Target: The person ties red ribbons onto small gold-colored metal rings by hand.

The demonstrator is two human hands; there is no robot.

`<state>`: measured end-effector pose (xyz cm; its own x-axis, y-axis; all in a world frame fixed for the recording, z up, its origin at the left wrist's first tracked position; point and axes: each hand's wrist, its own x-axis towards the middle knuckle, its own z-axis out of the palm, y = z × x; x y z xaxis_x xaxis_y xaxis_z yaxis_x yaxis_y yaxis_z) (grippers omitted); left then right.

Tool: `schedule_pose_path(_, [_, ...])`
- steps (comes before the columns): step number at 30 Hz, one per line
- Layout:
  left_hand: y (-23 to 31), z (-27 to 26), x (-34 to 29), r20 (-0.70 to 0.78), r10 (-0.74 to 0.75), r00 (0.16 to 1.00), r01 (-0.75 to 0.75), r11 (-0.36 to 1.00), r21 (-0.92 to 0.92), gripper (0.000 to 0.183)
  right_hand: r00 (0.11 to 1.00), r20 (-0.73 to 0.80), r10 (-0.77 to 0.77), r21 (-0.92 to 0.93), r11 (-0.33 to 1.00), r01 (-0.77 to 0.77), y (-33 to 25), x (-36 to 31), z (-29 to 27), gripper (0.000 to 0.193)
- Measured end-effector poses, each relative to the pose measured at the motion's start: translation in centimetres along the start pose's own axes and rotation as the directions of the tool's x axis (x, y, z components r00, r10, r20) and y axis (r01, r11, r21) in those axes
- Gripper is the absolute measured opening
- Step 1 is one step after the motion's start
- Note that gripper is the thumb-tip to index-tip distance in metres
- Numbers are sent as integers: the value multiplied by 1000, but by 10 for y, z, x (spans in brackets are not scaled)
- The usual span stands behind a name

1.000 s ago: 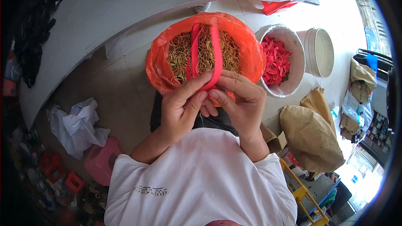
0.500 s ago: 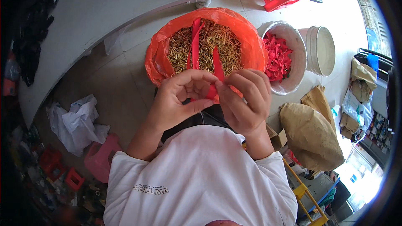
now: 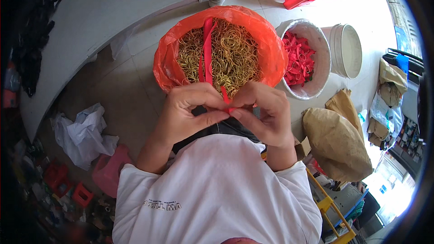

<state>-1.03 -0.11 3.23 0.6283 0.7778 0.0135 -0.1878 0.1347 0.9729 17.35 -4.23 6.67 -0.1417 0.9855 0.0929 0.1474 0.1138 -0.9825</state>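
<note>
Tiled floor, curved white table; left hand and right hand pinch thin red ribbon strip over orange bag of gold rings.

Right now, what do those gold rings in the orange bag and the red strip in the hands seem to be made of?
Gold rings: likely thin metal wire, brassy and shiny. Red strip: probably ribbon or soft plastic, since it drapes limply. Orange bag: thin plastic film, glossy and crinkled. Both hands, left hand and right hand, pinch the strip.
</note>
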Motion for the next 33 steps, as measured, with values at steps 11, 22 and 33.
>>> schedule_pose_path(11, [4,7,-2,-264,-183,947,61,910,-410,12,898,4,-441,-196,880,433,-2,1,-5,12])
schedule_pose_path(22, [18,17,-3,13,30,999,-31,993,117,20,987,-57,150,31,988,-148,-9,-7,-2,4])
schedule_pose_path(33, [-3,4,-12,-98,4,995,-32,956,-292,13,994,23,103,138,985,-105,8,-32,1,14])
